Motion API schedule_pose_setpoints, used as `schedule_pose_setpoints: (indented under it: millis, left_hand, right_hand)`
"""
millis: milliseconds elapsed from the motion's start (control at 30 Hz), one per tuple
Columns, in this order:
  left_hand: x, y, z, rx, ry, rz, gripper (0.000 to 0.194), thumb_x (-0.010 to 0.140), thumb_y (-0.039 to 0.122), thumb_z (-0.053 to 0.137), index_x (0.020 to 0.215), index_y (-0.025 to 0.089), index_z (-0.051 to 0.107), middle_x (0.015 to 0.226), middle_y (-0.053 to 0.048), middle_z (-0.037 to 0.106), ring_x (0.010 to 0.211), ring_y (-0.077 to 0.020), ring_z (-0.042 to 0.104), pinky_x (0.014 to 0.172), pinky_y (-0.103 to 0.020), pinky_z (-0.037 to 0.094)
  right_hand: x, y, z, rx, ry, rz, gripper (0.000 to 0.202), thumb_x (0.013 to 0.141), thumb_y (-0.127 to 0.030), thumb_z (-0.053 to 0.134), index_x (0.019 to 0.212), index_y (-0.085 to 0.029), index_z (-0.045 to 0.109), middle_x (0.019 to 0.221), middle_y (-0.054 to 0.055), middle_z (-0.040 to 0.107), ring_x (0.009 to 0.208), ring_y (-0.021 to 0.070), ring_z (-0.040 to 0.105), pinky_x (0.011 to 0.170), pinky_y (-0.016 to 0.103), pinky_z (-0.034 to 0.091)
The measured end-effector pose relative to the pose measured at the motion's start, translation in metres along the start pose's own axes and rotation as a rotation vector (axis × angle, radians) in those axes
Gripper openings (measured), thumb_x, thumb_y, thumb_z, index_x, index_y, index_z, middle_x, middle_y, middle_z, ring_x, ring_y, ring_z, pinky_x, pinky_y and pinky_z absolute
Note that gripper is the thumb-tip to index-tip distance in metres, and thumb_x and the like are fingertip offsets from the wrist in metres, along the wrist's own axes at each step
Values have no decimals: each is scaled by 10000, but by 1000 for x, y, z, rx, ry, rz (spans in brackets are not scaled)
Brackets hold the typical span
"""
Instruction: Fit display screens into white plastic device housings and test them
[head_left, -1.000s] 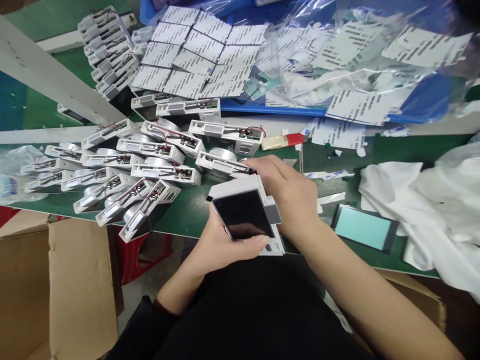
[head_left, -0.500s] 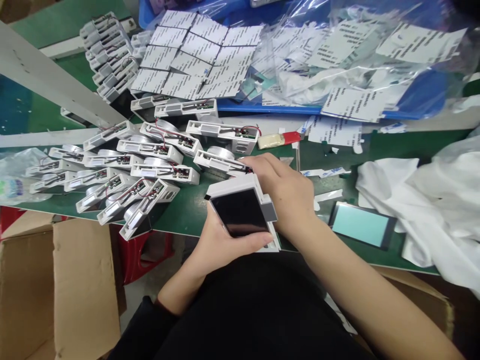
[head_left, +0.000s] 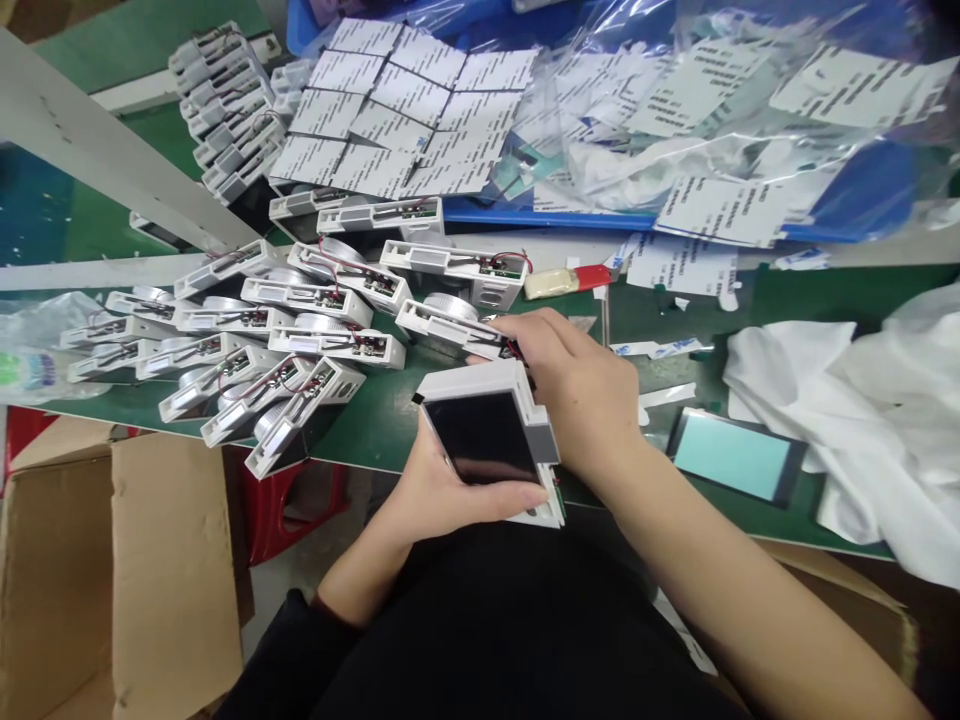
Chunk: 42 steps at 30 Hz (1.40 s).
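Note:
My left hand [head_left: 442,490] is wrapped round a white device housing [head_left: 480,375] with a glossy black screen [head_left: 484,440] facing up, its thumb lying across the lower edge of the screen. A grey part and a sliver of green circuit board show along the housing's right side. My right hand [head_left: 577,390] is curled at the far right side of this housing. Its fingertips are mostly hidden, close to the end of another white unit [head_left: 450,330] on the bench. Whether they touch that unit or grip the held housing I cannot tell.
Several similar white units with wires [head_left: 322,345] lie to the left. Behind are label-covered panels [head_left: 405,95] and a blue tray [head_left: 877,200] under plastic. A red-handled brush [head_left: 566,281], a screen panel [head_left: 735,455], white cloth [head_left: 795,370] and an open cardboard box [head_left: 172,560] surround me.
The view has shifted slightly, so the bench appears a little to the right. The held housing has dropped slightly and shows more of its right edge. Both hands keep nearly the same pose.

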<state>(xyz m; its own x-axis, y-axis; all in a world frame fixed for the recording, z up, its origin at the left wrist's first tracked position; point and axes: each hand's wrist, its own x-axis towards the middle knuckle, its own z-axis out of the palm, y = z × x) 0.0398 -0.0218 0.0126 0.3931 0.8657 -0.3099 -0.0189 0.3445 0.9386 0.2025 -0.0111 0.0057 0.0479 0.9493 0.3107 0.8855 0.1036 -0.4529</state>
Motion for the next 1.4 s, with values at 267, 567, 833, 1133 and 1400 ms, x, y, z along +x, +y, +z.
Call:
schedule_pose_setpoints:
  millis: [267,567,833,1133,1400]
  left_hand:
    - [-1,-3,-6,-139,-111,-160,748,550,365,995,1132,204,554,1012,-65,755,908,-320,783,780,-447,672]
    - [-1,0,-4,-98,-30,-67,657,550,284,992,1017,212,536,1203,-92,725,1252,-383,687,1096,-544,564]
    - [-2,2,-3,-120,-33,-64,676,559,244,976,1052,219,514,1258,-96,714,1302,-384,662,1136,-553,537]
    - [-2,5,-2,-64,-3,-55,735,552,277,990,1144,209,558,1251,-99,717,1306,-402,654,1090,-559,571]
    - [-3,2,-2,-75,-5,-41,755,544,284,1000,1146,221,548,1239,-93,718,1299,-411,662,1084,-581,576]
  right_hand:
    - [2,0,3,-22,117,-121,293,1065,-327,460,1093,-163,701,995,84,772,809,211,715,537,288,395]
    - [1,2,6,33,144,-154,256,1033,-282,495,1093,-139,699,971,99,764,810,223,703,556,299,427]
    - [1,2,6,36,110,-103,231,1008,-269,501,1129,-185,679,985,75,758,856,229,711,550,288,399]
    - [1,2,6,51,99,-89,232,1004,-271,501,1137,-197,676,982,64,752,857,219,716,550,285,389]
    - [1,1,7,49,123,-80,245,1007,-255,471,1105,-185,684,950,73,740,818,222,705,535,284,351]
